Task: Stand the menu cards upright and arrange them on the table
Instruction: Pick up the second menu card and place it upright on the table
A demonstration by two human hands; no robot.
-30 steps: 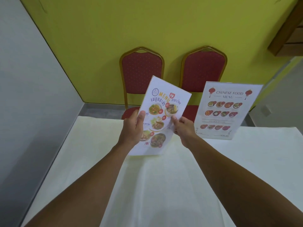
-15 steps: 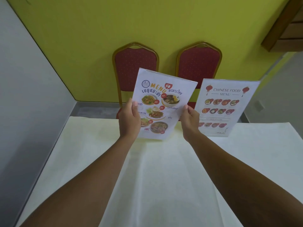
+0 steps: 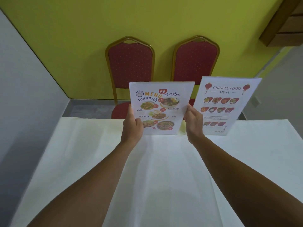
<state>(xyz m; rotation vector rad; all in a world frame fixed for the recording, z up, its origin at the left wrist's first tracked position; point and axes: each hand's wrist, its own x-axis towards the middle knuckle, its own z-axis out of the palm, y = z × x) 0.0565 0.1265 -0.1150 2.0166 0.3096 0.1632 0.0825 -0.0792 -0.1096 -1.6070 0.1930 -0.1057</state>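
Observation:
A Thai menu card [image 3: 159,108] with food photos stands upright near the table's far edge, its bottom edge at the white tablecloth [image 3: 91,158]. My left hand [image 3: 132,126] grips its left side and my right hand [image 3: 193,122] holds its right side. To its right a Chinese Food menu card [image 3: 224,104] stands upright by itself, leaning slightly right. Neither hand touches that one.
Two red padded chairs with gold frames, one on the left [image 3: 130,66] and one on the right [image 3: 195,63], stand behind the table against a yellow wall. A grey wall runs along the left. A wooden shelf [image 3: 283,25] hangs at the upper right.
The Thai menu card went from tilted and lifted to straight and upright, lowered onto the tablecloth beside the Chinese menu. Both hands shifted to its two side edges.

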